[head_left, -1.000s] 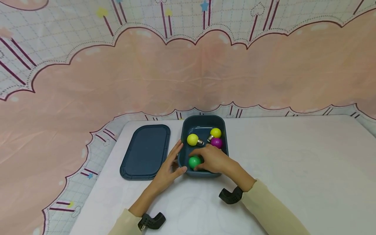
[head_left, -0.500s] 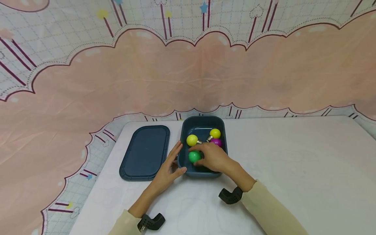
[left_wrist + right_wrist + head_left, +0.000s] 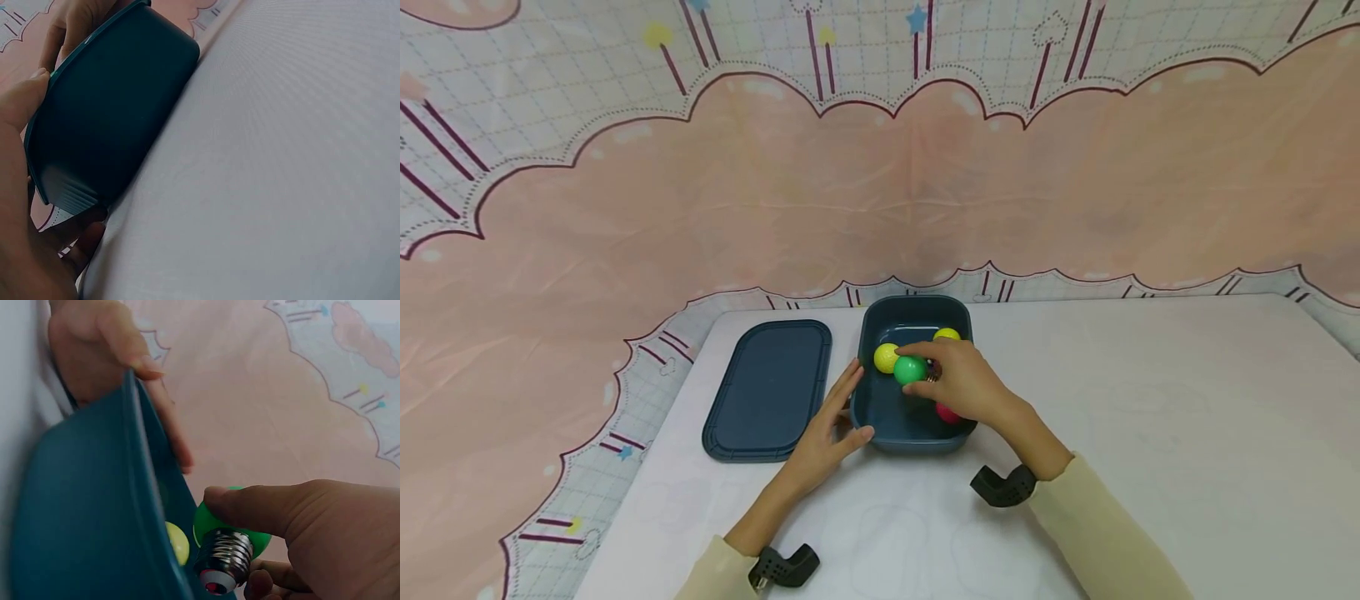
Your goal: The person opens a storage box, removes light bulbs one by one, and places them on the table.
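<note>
Grn bulb (image 3: pixel 910 370) moved fwd, R hand (image 3: pixel 966 379) part-blocks red one (image 3: pixel 947 413)

A peach-and-white patterned cloth (image 3: pixel 880 192) spreads behind and left of a white table (image 3: pixel 1165 417).

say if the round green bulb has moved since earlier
Yes: the green bulb moved up the head view, away from the dark blue plastic box's near rim.

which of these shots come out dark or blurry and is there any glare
Head view: bright, with soft shadows on the white table; left wrist: dimmer, faint ripple lines across the table; right wrist: also dim, the near wall of the box soft-edged, glints on the metal base of the green bulb.
</note>
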Tool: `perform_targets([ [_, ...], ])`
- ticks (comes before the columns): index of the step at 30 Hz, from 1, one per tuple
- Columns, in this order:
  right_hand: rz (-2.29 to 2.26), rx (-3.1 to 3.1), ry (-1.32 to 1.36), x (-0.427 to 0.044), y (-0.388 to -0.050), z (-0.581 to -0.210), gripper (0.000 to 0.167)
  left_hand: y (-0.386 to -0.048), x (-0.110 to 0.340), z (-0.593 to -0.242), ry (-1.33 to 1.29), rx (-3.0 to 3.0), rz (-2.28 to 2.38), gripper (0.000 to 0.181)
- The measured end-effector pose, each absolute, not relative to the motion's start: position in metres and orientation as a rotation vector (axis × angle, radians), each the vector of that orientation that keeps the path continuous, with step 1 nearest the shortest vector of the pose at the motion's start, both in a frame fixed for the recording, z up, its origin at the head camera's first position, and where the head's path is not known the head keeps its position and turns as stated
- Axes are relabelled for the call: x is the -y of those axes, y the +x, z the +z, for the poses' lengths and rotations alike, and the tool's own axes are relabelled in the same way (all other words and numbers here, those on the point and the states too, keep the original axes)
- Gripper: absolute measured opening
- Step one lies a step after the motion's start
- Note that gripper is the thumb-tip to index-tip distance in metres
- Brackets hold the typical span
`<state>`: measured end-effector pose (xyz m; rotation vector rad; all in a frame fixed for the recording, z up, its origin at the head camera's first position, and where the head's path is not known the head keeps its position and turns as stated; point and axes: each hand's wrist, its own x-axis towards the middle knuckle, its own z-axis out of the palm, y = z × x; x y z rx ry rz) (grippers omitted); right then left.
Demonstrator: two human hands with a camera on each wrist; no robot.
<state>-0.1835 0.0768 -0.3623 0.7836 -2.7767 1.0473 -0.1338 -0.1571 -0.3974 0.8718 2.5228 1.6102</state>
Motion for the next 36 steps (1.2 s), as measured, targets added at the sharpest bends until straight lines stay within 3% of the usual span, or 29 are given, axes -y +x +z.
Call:
perform_targets([
  [7,1.081,2.718,0.688,-0.095,-0.188,-0.358,0.048,-0.135,0.157,-0.400,0.879,-2.534,1.598,0.072],
  [19,1.120,2.706,0.410,-0.131,-0.196,-0.349,0.048,-0.154,0.167,-0.441,0.906,-2.555,1.598,0.075],
  [28,1.125,2.698,0.293,-0.151,-0.198,-0.349,0.047,-0.152,0.165,-0.439,0.875,-2.566,1.583,0.075],
  [36,1.101,2.740,0.222,-0.172,-0.200,-0.352,0.047,-0.138,0.158,-0.406,0.885,-2.547,1.612,0.074],
])
